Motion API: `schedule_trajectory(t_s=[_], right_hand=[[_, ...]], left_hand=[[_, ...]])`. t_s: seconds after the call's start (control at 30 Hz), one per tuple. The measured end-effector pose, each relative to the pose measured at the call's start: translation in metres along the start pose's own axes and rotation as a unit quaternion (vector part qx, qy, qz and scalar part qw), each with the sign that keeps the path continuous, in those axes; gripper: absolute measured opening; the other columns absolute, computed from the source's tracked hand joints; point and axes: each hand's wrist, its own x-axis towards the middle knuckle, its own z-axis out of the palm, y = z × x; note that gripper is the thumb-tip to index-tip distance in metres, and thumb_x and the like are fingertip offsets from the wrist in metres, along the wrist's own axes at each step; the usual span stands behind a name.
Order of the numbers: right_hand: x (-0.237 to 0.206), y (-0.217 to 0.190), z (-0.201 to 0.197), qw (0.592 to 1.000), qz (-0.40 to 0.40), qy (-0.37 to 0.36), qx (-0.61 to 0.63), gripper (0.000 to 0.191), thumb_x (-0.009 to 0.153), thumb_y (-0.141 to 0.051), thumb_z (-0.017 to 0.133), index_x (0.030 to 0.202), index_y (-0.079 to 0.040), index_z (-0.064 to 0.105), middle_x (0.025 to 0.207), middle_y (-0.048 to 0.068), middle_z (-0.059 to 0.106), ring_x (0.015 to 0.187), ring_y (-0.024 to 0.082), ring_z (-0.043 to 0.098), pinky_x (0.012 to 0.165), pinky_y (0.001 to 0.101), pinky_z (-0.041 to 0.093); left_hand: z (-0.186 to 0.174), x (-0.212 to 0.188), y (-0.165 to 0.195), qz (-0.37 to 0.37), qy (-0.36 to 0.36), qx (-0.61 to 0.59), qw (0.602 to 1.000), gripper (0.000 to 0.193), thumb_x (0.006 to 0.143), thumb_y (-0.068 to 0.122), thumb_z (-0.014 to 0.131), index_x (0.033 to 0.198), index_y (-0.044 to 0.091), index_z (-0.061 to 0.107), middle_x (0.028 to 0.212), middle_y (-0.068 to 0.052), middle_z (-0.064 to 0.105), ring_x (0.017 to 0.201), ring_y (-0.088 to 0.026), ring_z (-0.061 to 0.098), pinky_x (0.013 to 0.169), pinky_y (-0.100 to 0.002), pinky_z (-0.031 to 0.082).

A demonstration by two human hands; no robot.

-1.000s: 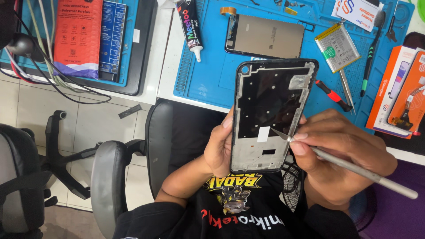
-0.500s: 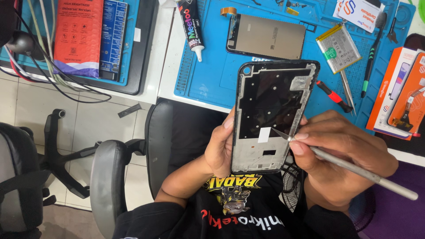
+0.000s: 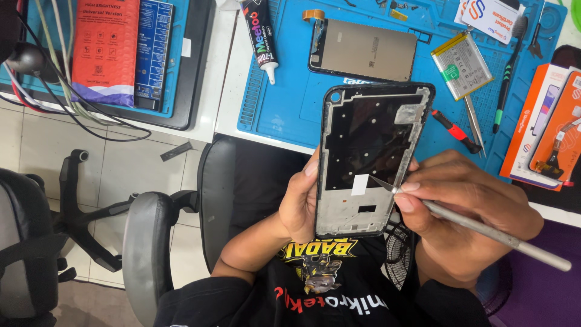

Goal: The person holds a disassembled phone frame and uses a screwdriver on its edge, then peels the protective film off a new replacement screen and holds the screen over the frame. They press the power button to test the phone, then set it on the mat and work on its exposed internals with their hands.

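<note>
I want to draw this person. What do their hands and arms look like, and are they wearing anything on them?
Both hands are bare: no gloves, rings or watch show on the left hand or right hand. Short fingernails. The forearms are bare too; a black printed T-shirt covers the body.

hidden: left hand (image 3: 301, 203) fingers behind phone frame (image 3: 369, 160) | cut off: orange box (image 3: 554, 130)

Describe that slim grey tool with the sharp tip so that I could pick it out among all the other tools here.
Start at the blue work mat on the white desk, then drop to the black phone frame that the left hand holds up in front of it. The grey metal tool is in the right hand, its point on the frame's edge. Unlike the red-handled and green-banded tools lying on the mat, it is plain grey and is being held.
</note>
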Motion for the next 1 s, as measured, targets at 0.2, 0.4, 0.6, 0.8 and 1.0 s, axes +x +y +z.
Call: schedule_trajectory(t_s=[0.2,0.4,0.6,0.8,1.0], right_hand=[[0.0063,0.0006,-0.0024,1.000,-0.014,-0.022,-0.008,0.020,0.093,-0.011,0.080,0.098,0.003,0.067,0.084,0.014,0.070,0.065,0.017,0.069,0.060,0.0262,0.054],[0.0041,0.0006,-0.0023,1.000,-0.009,-0.012,-0.007,0.021,0.094,-0.011,0.081,0.099,0.003,0.067,0.084,0.015,0.071,0.066,0.018,0.070,0.061,0.0272,0.055],[-0.0016,-0.0010,-0.0007,1.000,0.000,-0.002,-0.004,0.021,0.097,-0.011,0.083,0.103,0.003,0.068,0.085,0.015,0.071,0.070,0.019,0.071,0.065,0.0284,0.056],[0.0007,-0.0010,-0.0015,1.000,0.004,-0.006,-0.005,0.021,0.095,-0.012,0.083,0.102,0.002,0.068,0.084,0.015,0.071,0.069,0.019,0.071,0.064,0.0274,0.056],[0.0017,-0.0001,-0.0034,1.000,0.004,-0.014,-0.007,0.021,0.093,-0.011,0.082,0.100,0.002,0.068,0.083,0.015,0.071,0.068,0.019,0.071,0.063,0.0272,0.056]], left_hand=[[0.0004,-0.0004,0.0023,-0.004,-0.009,-0.007,1.000,0.073,0.112,0.051,0.024,0.168,0.005,0.021,0.153,-0.029,0.047,0.142,-0.036,0.050,0.125,-0.048,0.039],[0.0002,-0.0013,0.0015,0.000,-0.006,-0.006,1.000,0.071,0.112,0.050,0.024,0.167,0.005,0.023,0.152,-0.028,0.048,0.141,-0.035,0.051,0.125,-0.048,0.040],[-0.0006,-0.0017,-0.0005,0.010,0.002,0.009,1.000,0.070,0.112,0.049,0.023,0.167,0.005,0.023,0.151,-0.027,0.049,0.140,-0.035,0.053,0.124,-0.049,0.041],[-0.0010,-0.0016,-0.0009,0.008,0.003,0.002,1.000,0.071,0.112,0.049,0.024,0.168,0.006,0.023,0.152,-0.027,0.049,0.140,-0.035,0.053,0.124,-0.049,0.041],[-0.0006,-0.0016,-0.0013,0.007,0.000,0.003,1.000,0.069,0.112,0.051,0.024,0.164,0.005,0.023,0.152,-0.026,0.049,0.140,-0.034,0.052,0.125,-0.048,0.040]])
